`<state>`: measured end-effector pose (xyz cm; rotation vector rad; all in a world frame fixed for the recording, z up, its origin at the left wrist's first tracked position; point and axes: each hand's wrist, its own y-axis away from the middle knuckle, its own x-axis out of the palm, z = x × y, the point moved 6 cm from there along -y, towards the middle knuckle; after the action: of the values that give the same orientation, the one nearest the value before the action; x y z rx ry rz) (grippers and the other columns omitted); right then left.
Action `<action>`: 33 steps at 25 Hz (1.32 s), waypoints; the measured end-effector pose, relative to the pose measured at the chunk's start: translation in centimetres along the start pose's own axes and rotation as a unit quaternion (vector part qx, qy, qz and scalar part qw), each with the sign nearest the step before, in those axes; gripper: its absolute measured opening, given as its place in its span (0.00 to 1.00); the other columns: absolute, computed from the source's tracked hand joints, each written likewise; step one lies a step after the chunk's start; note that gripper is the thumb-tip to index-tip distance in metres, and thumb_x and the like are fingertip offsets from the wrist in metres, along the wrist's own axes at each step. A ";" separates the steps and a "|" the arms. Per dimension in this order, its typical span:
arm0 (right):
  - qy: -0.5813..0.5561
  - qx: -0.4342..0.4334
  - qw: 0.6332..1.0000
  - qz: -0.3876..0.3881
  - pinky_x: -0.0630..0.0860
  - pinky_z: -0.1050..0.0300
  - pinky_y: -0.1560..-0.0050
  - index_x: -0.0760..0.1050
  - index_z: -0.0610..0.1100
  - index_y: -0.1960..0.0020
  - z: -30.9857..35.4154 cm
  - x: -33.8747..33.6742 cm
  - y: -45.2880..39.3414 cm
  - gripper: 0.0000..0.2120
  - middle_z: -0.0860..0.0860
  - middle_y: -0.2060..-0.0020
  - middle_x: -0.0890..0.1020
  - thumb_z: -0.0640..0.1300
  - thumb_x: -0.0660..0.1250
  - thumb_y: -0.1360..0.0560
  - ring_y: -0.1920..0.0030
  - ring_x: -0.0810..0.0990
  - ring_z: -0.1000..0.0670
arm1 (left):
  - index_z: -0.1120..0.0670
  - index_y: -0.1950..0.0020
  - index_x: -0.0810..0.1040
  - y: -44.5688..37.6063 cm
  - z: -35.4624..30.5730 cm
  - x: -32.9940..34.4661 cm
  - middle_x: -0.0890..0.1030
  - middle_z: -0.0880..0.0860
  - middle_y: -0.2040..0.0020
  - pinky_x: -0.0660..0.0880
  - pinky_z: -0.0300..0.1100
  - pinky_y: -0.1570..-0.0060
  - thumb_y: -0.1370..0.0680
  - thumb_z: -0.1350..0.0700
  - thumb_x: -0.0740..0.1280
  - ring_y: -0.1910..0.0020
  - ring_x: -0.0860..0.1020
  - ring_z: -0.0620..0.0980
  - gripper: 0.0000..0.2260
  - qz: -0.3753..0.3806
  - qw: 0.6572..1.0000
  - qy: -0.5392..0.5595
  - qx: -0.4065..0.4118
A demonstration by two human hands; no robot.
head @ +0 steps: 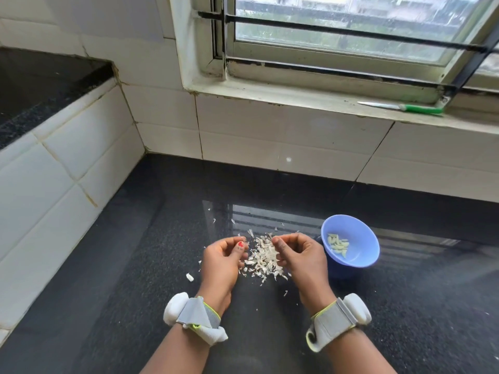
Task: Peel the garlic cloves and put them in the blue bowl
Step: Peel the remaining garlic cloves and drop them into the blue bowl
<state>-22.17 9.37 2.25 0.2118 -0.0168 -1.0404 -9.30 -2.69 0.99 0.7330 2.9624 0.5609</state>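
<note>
seemingly mid-peel, both hands (263, 255) curl over the skin pile (263, 259), contents hidden, blue bowl (351, 242) at three o'clock for dropping cloves.

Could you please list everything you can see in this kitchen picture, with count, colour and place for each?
blue bowl: one, blue, on the counter to the right of the hands.
peeled garlic cloves: several, pale yellow-green, inside the bowl.
garlic skins: one loose pile plus scattered flakes, white, on the counter between the hands.
stray piece: one, white, on the counter left of the left hand; clove or skin, cannot tell.
knife: one, green handle, on the window sill at right.
counter: one, black speckled stone.
left hand: fingers curled, grey-white wristband.
right hand: fingers curled, pinching something small, grey-white wristband.
</note>
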 end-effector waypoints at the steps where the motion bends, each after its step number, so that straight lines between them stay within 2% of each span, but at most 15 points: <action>1: 0.047 -0.001 0.999 -0.007 0.78 0.56 0.66 0.82 0.44 0.60 -0.2 -0.6 -0.4 0.04 0.49 0.67 0.84 0.42 0.76 0.29 0.70 0.78 0.54 | 0.59 0.51 0.81 -0.5 -0.1 -0.8 0.82 0.51 0.63 0.74 0.36 0.67 0.24 0.66 0.67 0.66 0.77 0.45 0.05 -0.002 0.998 -0.055 0.031; 2: 0.106 -0.015 0.994 -0.005 0.79 0.56 0.64 0.82 0.46 0.60 -0.3 -0.9 -0.6 0.03 0.51 0.67 0.84 0.42 0.76 0.29 0.70 0.78 0.55 | 0.56 0.53 0.82 -0.8 -0.2 -1.3 0.83 0.51 0.62 0.76 0.39 0.65 0.25 0.66 0.68 0.66 0.78 0.45 0.07 -0.001 0.993 -0.104 0.058; 5: 0.252 -0.103 0.962 0.011 0.77 0.68 0.56 0.83 0.51 0.56 0.3 -0.2 -0.1 0.10 0.57 0.60 0.84 0.35 0.71 0.27 0.62 0.80 0.60 | 0.49 0.56 0.81 -0.8 -0.8 -2.0 0.84 0.46 0.62 0.79 0.42 0.59 0.24 0.64 0.67 0.65 0.81 0.40 0.10 -0.010 0.976 -0.192 0.106; 7: 0.310 -0.193 0.931 0.020 0.76 0.64 0.55 0.83 0.49 0.54 1.0 0.9 0.4 0.09 0.56 0.58 0.83 0.36 0.72 0.27 0.60 0.79 0.58 | 0.48 0.55 0.80 -0.5 -1.4 -2.5 0.83 0.44 0.63 0.77 0.37 0.60 0.24 0.61 0.67 0.67 0.80 0.40 0.07 -0.034 0.963 -0.229 0.136; 10: 0.431 -0.331 0.835 0.081 0.74 0.60 0.62 0.83 0.52 0.58 1.3 3.9 1.4 0.07 0.58 0.63 0.82 0.40 0.76 0.31 0.61 0.76 0.52 | 0.49 0.57 0.81 0.0 -2.1 -3.0 0.82 0.43 0.63 0.70 0.23 0.63 0.28 0.60 0.73 0.64 0.79 0.38 0.06 -0.050 0.947 -0.269 0.166; 13: 0.523 -0.412 0.736 0.121 0.70 0.61 0.68 0.81 0.53 0.65 1.5 6.3 2.2 0.06 0.59 0.70 0.79 0.47 0.78 0.37 0.67 0.72 0.52 | 0.48 0.57 0.81 0.3 -2.1 -3.1 0.82 0.43 0.62 0.70 0.23 0.63 0.28 0.61 0.73 0.62 0.79 0.38 0.07 -0.048 0.948 -0.270 0.163; 17: 0.558 -0.427 0.703 0.115 0.71 0.59 0.67 0.78 0.51 0.67 1.8 7.2 2.6 0.07 0.57 0.71 0.77 0.47 0.77 0.37 0.67 0.73 0.51 | 0.48 0.57 0.81 0.0 -1.8 -3.1 0.83 0.44 0.62 0.74 0.33 0.59 0.27 0.59 0.72 0.61 0.80 0.41 0.05 -0.052 0.953 -0.255 0.155; 18: 0.538 -0.422 0.720 0.113 0.72 0.58 0.66 0.78 0.51 0.64 2.0 7.1 2.7 0.07 0.56 0.69 0.78 0.45 0.76 0.35 0.65 0.74 0.50 | 0.48 0.57 0.81 0.0 -1.7 -3.1 0.83 0.45 0.62 0.75 0.35 0.59 0.27 0.59 0.71 0.62 0.80 0.43 0.05 -0.047 0.959 -0.239 0.148; 19: 0.487 -0.393 0.771 0.116 0.74 0.57 0.65 0.78 0.49 0.61 2.4 6.7 2.6 0.07 0.54 0.66 0.79 0.41 0.75 0.33 0.63 0.76 0.50 | 0.50 0.57 0.82 -0.1 -1.5 -2.8 0.83 0.46 0.63 0.76 0.38 0.60 0.26 0.59 0.71 0.62 0.81 0.45 0.04 -0.034 0.968 -0.208 0.134; 21: 0.331 -0.254 0.901 0.120 0.75 0.61 0.61 0.77 0.48 0.56 2.9 5.4 1.9 0.10 0.54 0.63 0.81 0.36 0.74 0.30 0.61 0.79 0.54 | 0.53 0.54 0.83 0.1 -1.1 -2.0 0.84 0.50 0.62 0.78 0.40 0.64 0.25 0.60 0.70 0.63 0.82 0.47 0.03 0.012 0.990 -0.113 0.089; 22: 0.249 -0.193 0.943 0.112 0.74 0.65 0.61 0.76 0.48 0.56 3.0 4.8 1.7 0.12 0.54 0.63 0.82 0.34 0.74 0.30 0.62 0.80 0.56 | 0.56 0.53 0.83 0.3 -1.0 -1.4 0.85 0.52 0.61 0.78 0.39 0.65 0.25 0.61 0.70 0.63 0.82 0.47 0.04 0.036 0.996 -0.061 0.061; 23: 0.195 -0.156 0.963 0.100 0.74 0.68 0.61 0.74 0.49 0.56 3.2 4.2 1.7 0.13 0.53 0.64 0.82 0.34 0.74 0.30 0.62 0.81 0.57 | 0.58 0.52 0.83 0.5 -1.0 -0.9 0.85 0.54 0.61 0.78 0.38 0.66 0.26 0.61 0.70 0.64 0.82 0.46 0.04 0.051 0.998 -0.019 0.042; 26: 0.127 -0.114 0.981 0.095 0.77 0.67 0.61 0.73 0.48 0.55 3.7 3.4 2.0 0.14 0.50 0.64 0.85 0.37 0.76 0.31 0.62 0.83 0.57 | 0.61 0.56 0.82 0.7 -1.2 -0.2 0.84 0.54 0.66 0.78 0.36 0.67 0.28 0.63 0.71 0.68 0.81 0.46 0.03 0.049 0.998 0.038 0.018; 30: 0.052 -0.047 0.991 0.114 0.82 0.54 0.55 0.71 0.43 0.53 3.1 2.8 1.7 0.16 0.46 0.62 0.86 0.36 0.77 0.32 0.60 0.85 0.49 | 0.60 0.59 0.81 0.8 -0.9 0.5 0.83 0.51 0.69 0.77 0.34 0.69 0.27 0.64 0.70 0.71 0.79 0.43 0.01 0.058 0.996 0.067 -0.012; 33: -0.046 0.008 0.991 0.122 0.80 0.55 0.58 0.71 0.41 0.53 2.5 2.8 1.5 0.15 0.43 0.62 0.85 0.31 0.75 0.31 0.61 0.84 0.46 | 0.60 0.59 0.81 0.8 -0.8 0.8 0.83 0.51 0.69 0.76 0.33 0.69 0.27 0.64 0.70 0.71 0.79 0.42 0.02 0.051 0.996 0.073 -0.013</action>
<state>-19.79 7.32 4.69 0.1706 -0.1317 -0.8051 -9.71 -1.92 2.09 0.8813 3.0575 0.6873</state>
